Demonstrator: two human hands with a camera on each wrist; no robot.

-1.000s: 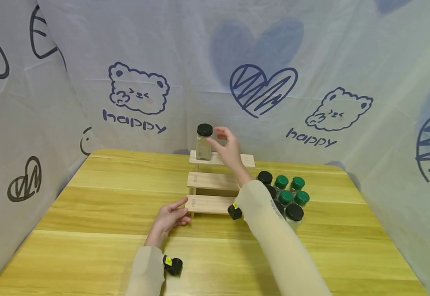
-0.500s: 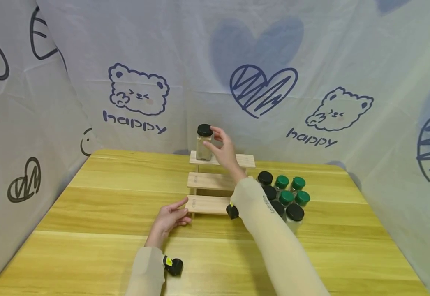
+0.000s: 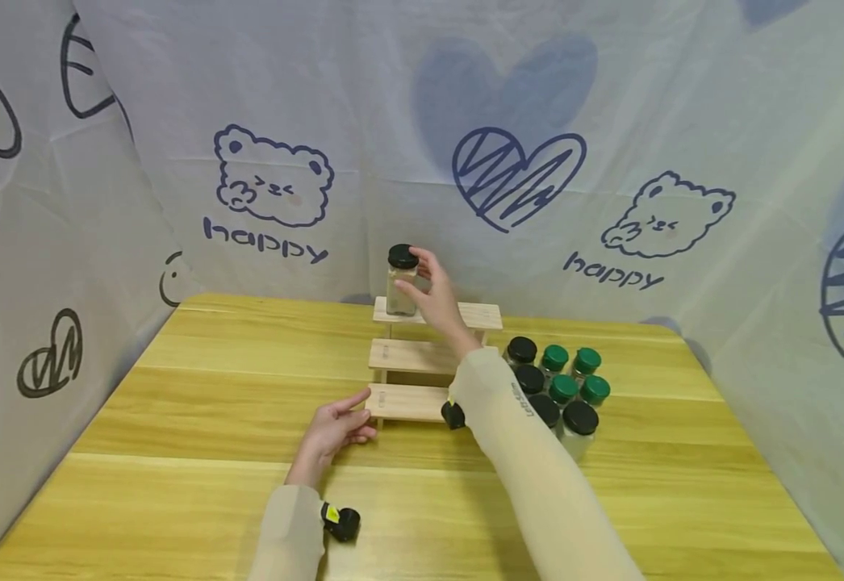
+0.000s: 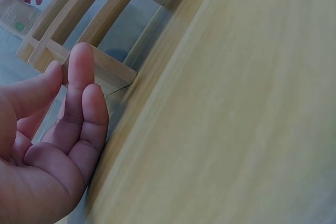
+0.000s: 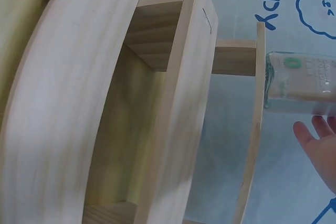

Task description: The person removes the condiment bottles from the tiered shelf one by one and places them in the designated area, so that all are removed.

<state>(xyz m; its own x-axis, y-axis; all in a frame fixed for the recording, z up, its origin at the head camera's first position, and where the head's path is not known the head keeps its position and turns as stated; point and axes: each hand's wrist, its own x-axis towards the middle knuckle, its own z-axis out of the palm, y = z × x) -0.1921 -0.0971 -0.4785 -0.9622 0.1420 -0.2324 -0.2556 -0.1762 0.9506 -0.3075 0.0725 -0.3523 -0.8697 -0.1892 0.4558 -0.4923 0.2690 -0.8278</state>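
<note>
A three-tier wooden rack (image 3: 411, 401) stands on the table. On the left end of its top tier stands an upright clear spice jar (image 3: 395, 305) with a black lid and pale contents. My right hand (image 3: 440, 303) is at this jar, thumb across its front and a forefinger by the lid. In the right wrist view, other fingers (image 5: 315, 135) of that hand stay loosely extended below the jar's side. My left hand (image 3: 330, 433) holds the near left corner of the bottom tier between thumb and fingers; its curled fingers (image 4: 81, 66) show against the rack's end in the left wrist view.
Right of the rack, several black-lidded jars (image 3: 579, 418) and smaller green-lidded jars (image 3: 563, 389) stand close together, partly behind the right sleeve (image 3: 512, 436). A printed cloth (image 3: 393, 105) hangs behind the wooden table (image 3: 226, 387).
My right hand has moved left from beside the jar onto it, thumb now across the front. The jar stays in place on the top tier. My left hand has kept its place.
</note>
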